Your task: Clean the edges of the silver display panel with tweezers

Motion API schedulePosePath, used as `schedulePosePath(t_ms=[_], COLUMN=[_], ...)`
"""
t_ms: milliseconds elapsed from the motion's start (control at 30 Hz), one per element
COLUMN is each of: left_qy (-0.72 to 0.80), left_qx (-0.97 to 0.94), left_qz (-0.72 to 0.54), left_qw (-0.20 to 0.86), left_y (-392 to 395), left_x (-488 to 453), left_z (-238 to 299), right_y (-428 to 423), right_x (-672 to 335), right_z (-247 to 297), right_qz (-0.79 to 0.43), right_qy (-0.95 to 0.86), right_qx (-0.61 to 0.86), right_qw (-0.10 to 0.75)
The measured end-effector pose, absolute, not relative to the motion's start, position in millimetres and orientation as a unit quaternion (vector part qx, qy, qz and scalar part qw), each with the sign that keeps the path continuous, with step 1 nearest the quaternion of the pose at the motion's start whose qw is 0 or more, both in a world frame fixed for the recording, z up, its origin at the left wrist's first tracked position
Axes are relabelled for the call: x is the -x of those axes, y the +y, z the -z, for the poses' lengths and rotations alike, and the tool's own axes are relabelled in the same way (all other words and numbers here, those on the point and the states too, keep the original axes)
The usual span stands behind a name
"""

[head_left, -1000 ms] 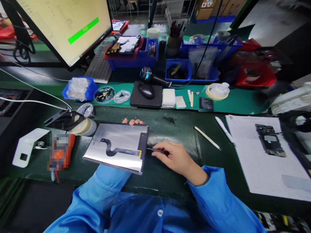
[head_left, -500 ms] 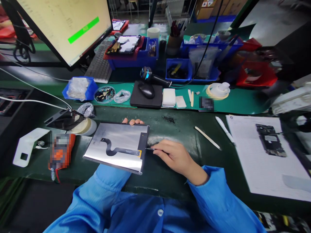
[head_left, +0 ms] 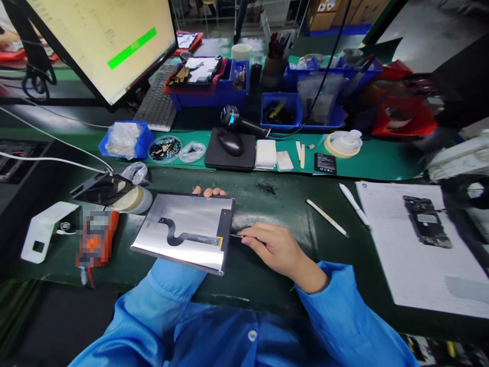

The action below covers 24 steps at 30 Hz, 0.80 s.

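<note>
A tablet display panel point(head_left: 191, 214), silver-backed with a dark border, lies tilted over my left hand point(head_left: 209, 191). Only its fingertips show, curled over the panel's far edge; the palm is hidden underneath. A black flex cable point(head_left: 173, 237) snakes across the panel's back and ends at a yellow-framed patch point(head_left: 220, 242) near the right edge. My right hand point(head_left: 275, 248) pinches thin metal tweezers point(head_left: 237, 235), whose tip meets the panel's right edge beside that patch. Whether the tip holds anything is too small to see.
An orange multimeter point(head_left: 97, 238) and a white bracket point(head_left: 44, 232) lie left. Right are a pale stick point(head_left: 326, 217), a white pen point(head_left: 354, 205) and paper point(head_left: 397, 270) bearing a circuit board point(head_left: 427, 221). Behind stand a mouse point(head_left: 229, 141), a battery point(head_left: 325, 163) and blue bins point(head_left: 280, 109).
Almost nothing differs. Both hands, the panel and the tweezers keep their places; the view has shifted very slightly.
</note>
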<state>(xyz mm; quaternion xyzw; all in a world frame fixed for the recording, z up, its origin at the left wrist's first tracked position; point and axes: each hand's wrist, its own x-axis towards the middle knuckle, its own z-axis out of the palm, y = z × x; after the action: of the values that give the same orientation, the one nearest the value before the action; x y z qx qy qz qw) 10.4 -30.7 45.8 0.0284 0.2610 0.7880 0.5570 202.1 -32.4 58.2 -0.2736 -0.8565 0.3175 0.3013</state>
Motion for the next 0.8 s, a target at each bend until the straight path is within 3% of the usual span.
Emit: schedulePosePath(t_ms=[567, 800], left_qy=[0.204, 0.257], left_qx=[0.009, -0.025], left_qz=[-0.803, -0.792], left_qw=[0.56, 0.553], left_y=[-27.7, -26.8], left_x=[-8.5, -5.7], left_z=[-38.2, -34.2], right_y=[-35.0, -32.3], right_x=[-201.1, -202.3], right_z=[-57.0, -58.5], right_qz=[-0.341, -0.314], right_qy=[-0.835, -0.862], right_qx=[0.307, 0.261], right_qw=[0.304, 0.299])
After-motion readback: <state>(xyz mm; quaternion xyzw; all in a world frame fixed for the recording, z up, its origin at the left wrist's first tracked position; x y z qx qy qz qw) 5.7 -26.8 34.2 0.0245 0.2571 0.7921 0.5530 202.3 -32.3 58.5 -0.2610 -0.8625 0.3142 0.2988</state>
